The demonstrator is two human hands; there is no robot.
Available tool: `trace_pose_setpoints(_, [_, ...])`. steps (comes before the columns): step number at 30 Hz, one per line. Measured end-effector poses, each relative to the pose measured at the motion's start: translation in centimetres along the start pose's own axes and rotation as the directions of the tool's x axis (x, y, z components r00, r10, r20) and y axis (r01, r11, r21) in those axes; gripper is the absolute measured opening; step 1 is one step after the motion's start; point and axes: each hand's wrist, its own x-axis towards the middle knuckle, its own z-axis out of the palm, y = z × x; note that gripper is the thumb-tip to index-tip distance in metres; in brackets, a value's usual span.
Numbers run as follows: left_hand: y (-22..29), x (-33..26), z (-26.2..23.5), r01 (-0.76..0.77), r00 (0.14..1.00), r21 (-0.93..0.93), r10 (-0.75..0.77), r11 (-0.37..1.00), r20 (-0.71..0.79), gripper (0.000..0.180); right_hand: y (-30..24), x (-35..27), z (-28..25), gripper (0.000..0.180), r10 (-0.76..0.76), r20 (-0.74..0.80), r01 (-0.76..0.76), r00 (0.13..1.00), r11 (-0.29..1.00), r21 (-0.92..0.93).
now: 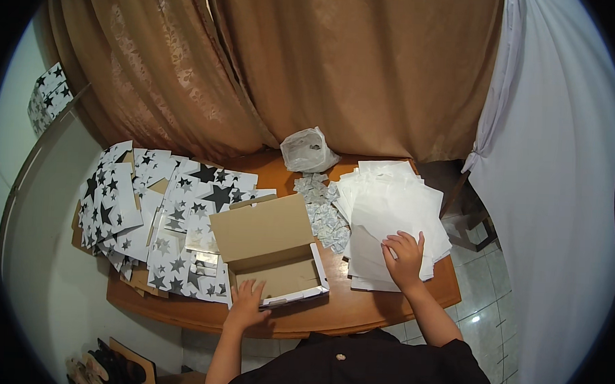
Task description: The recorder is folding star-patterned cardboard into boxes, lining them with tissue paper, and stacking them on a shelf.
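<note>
An open cardboard box (pixel 284 279), brown inside with a white outside, stands at the front middle of the table, its lid (pixel 261 228) tilted back. My left hand (pixel 246 306) grips its front left corner, fingers over the wall and thumb outside. Right of the box lies an uneven stack of white paper sheets (pixel 382 205). Over its front part rests my right hand (pixel 405 258), fingers apart and holding nothing. Between box and stack is a heap of small pale bluish-grey packets or scraps (pixel 328 224), too small to tell which.
Many flat white cardboard pieces with black and grey stars (pixel 175 227) cover the left side of the wooden table (pixel 378 312). A white plastic bag (pixel 309 151) stands open at the back, before the brown curtain (pixel 368 71). White cloth (pixel 542 168) hangs at right.
</note>
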Motion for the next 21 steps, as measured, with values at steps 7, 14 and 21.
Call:
trace_pose_setpoints(7, [9.2,7.6,-7.3,-0.433,0.881,-0.403,0.282,0.806,-0.380,0.079,-7.2,2.1,-9.0,0.007,0.110,0.164,-0.174,0.980,0.878,0.446])
trace_pose_setpoints(14, [7.9,15.0,-3.6,0.003,0.989,-0.995,-0.149,0.101,-0.012,0.079,-11.5,0.2,-9.8,0.018,-0.417,0.075,0.388,0.906,0.887,0.251])
trace_pose_setpoints(21, [1.4,14.0,-0.7,0.433,0.890,-0.881,0.064,0.189,0.451,0.075,-14.9,-7.0,-1.4,0.019,-0.491,0.254,0.411,0.833,0.857,0.310])
